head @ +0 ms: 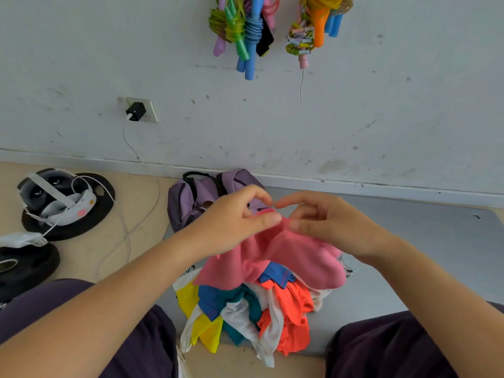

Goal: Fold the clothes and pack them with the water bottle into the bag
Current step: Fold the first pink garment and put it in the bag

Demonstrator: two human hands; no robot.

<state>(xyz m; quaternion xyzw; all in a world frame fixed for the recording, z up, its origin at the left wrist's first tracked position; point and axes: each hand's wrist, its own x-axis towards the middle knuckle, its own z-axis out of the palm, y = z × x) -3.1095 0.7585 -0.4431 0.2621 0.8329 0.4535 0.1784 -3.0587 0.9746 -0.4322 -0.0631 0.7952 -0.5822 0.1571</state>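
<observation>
A pink garment (289, 257) hangs lifted over a heap of colourful clothes (245, 317) on the grey mat between my knees. My left hand (231, 222) pinches its top edge with thumb and fingers. My right hand (330, 222) pinches the same edge right beside it, fingertips almost touching. A purple bag (191, 197) lies against the wall behind my hands, partly hidden by them. A clear object, maybe the water bottle (347, 264), peeks out at the right of the pink garment, mostly hidden.
A white headset (54, 200) with cables rests on a black weight plate (101, 211) at the left; another plate (30, 268) lies nearer. A charger (135, 111) is plugged into the wall socket. Skipping ropes (245, 28) hang on the wall.
</observation>
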